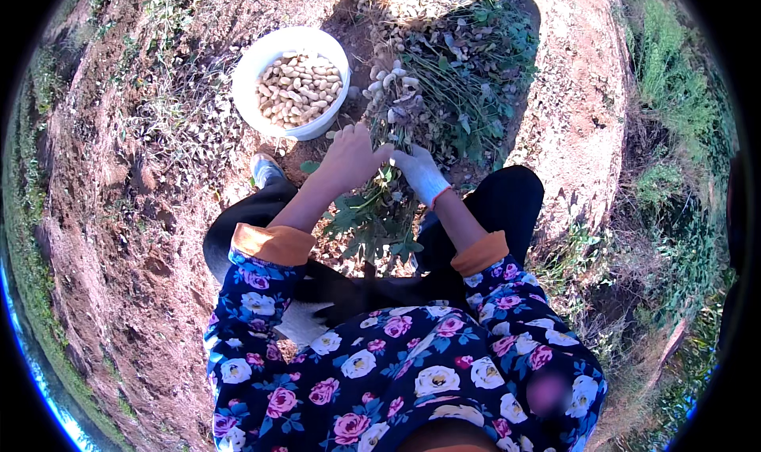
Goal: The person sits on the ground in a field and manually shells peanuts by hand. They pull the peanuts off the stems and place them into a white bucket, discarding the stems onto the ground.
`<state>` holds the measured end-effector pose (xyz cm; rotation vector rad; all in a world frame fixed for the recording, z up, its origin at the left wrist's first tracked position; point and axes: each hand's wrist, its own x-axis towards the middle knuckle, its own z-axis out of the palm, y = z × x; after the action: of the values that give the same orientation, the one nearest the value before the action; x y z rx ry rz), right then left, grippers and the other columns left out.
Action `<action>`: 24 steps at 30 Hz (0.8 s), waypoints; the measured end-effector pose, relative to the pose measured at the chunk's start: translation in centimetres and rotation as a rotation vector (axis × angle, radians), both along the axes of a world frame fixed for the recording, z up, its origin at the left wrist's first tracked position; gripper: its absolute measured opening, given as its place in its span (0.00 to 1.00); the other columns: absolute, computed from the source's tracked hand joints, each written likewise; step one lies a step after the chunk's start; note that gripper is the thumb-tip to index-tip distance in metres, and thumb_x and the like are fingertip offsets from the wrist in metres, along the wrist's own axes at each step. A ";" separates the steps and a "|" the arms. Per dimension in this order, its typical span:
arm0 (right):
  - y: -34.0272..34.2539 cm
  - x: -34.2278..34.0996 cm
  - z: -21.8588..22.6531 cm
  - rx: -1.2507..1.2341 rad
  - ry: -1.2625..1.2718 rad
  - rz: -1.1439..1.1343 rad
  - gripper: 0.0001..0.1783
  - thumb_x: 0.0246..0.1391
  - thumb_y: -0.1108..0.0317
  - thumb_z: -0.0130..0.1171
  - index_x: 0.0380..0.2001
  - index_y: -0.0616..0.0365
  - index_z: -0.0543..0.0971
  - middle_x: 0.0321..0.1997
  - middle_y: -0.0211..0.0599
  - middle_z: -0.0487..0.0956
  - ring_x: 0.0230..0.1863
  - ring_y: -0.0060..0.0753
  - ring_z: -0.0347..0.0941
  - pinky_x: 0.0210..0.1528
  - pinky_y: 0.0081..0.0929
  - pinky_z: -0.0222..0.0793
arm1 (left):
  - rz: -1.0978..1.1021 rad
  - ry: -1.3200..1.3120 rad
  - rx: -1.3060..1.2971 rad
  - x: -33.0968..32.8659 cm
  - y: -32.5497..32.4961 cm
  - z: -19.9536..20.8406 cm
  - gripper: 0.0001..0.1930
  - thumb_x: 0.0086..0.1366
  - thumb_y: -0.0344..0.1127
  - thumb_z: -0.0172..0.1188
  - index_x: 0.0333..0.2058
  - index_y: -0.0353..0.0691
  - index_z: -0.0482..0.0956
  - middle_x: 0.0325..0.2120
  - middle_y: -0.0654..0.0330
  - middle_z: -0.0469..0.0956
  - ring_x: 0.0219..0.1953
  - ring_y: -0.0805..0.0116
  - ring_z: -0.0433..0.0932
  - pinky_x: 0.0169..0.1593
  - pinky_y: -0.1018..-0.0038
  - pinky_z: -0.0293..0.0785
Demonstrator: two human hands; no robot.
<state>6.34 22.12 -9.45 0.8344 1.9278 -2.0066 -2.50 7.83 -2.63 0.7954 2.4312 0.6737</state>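
A pulled-up peanut plant (371,218) lies between my knees, its leaves toward me and its roots with a cluster of pods (403,95) pointing away. My right hand (420,173), in a white glove, is closed around the stems just below the roots. Bare, my left hand (351,156) has its fingers curled against the left side of the root end; what lies under them is hidden. Just beyond my left hand stands a white bucket (247,95), partly filled with loose, pale peanuts (297,89).
Beyond my hands, a heap of peanut plants (468,80) with leaves and pods spreads to the right of the bucket. Dry leaves and reddish soil (119,214) lie on the left. Green weeds (670,80) grow along the right side. My bent knees (507,198) flank the plant.
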 end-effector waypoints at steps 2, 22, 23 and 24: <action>-1.5 1.6 2.2 0.058 0.032 0.026 0.22 0.46 0.57 0.56 0.41 0.62 0.74 0.34 0.35 0.76 0.34 0.23 0.68 0.40 0.24 0.64 | 0.109 -0.161 0.032 -0.3 0.4 0.0 0.35 0.54 0.57 0.56 0.43 0.24 0.66 0.42 0.43 0.70 0.47 0.55 0.69 0.50 0.63 0.64; -5.6 9.8 5.5 0.380 0.058 0.346 0.57 0.37 0.36 0.58 0.59 0.66 0.48 0.46 0.60 0.71 0.48 0.53 0.70 0.51 0.37 0.64 | 0.424 -1.045 0.552 3.0 -2.1 -1.7 0.17 0.61 0.40 0.51 0.43 0.33 0.72 0.33 0.55 0.78 0.32 0.65 0.79 0.36 0.73 0.77; -5.9 10.0 5.0 0.454 0.063 0.362 0.54 0.40 0.39 0.57 0.59 0.65 0.48 0.41 0.61 0.73 0.43 0.54 0.72 0.47 0.39 0.67 | 0.379 -0.976 0.602 3.3 -1.8 -1.2 0.16 0.60 0.39 0.52 0.42 0.33 0.73 0.32 0.56 0.78 0.32 0.66 0.79 0.37 0.73 0.77; -6.0 10.2 4.7 0.521 0.143 0.341 0.52 0.41 0.41 0.56 0.59 0.65 0.48 0.39 0.60 0.73 0.41 0.54 0.72 0.44 0.39 0.68 | 0.332 -0.907 0.650 3.7 -1.3 -0.9 0.15 0.60 0.38 0.53 0.40 0.34 0.74 0.31 0.57 0.79 0.33 0.67 0.79 0.37 0.74 0.77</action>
<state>16.59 16.16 -4.79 0.4192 2.5229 -1.4207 1.22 6.55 -3.53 0.1804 1.4997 1.5838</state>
